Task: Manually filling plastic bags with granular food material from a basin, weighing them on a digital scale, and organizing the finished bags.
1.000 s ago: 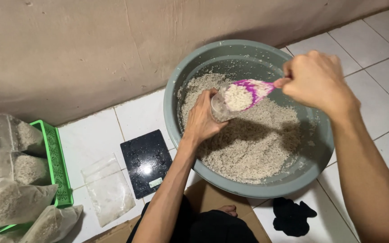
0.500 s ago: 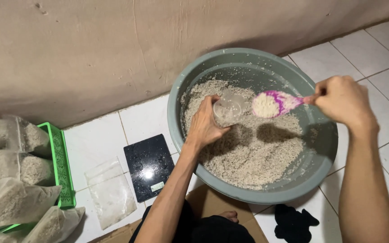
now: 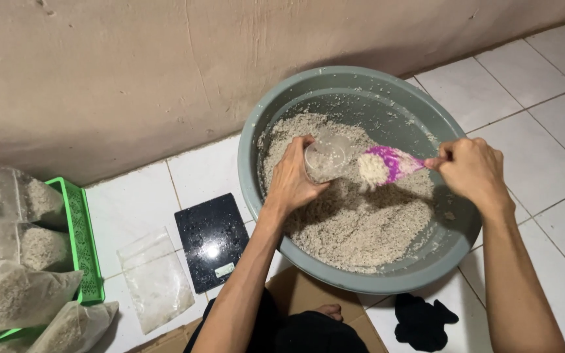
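Near the floor's front edge, a black cloth (image 3: 422, 320) lay; leftward were an empty bag (image 3: 158, 282), a scale (image 3: 213, 240) and a green tray (image 3: 81, 242) of filled bags (image 3: 17, 297). Inside the basin (image 3: 308, 274), a clear cup (image 3: 326, 157) was gripped by the left hand (image 3: 293, 180), while a loaded pink scoop (image 3: 387, 165) was clasped by the right hand (image 3: 472, 171) just beside the cup's mouth. Filling appeared underway; tipping the rice (image 3: 354, 229) squarely in was judged necessary.
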